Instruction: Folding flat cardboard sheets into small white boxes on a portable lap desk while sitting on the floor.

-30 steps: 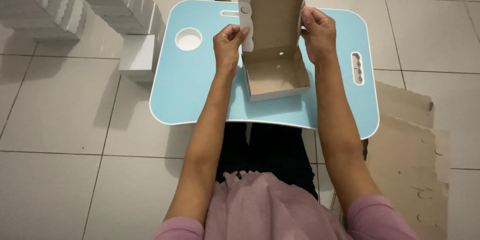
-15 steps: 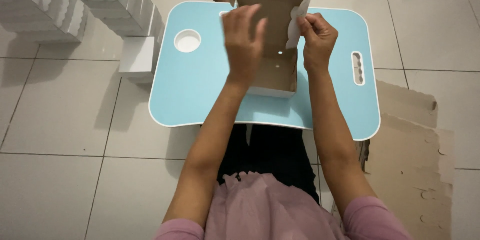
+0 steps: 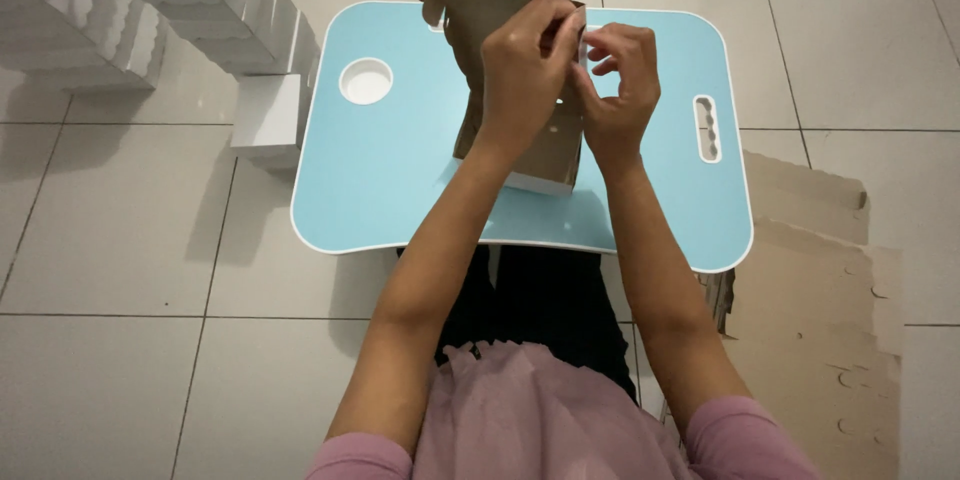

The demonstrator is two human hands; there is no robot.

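Cardboard box point(image 3: 520, 145) is pinched shut-fingered by left hand point(image 3: 525, 65) and right hand point(image 3: 618, 90) grips.

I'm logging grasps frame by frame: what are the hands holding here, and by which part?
Both hands, left hand and right hand, grip the brown cardboard box at its upper lid edge, above the light-blue lap table.

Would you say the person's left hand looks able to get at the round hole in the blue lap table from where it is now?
Probably yes: the left hand is busy gripping the cardboard box, but the round hole lies uncovered on that side, with bare blue lap table between them.
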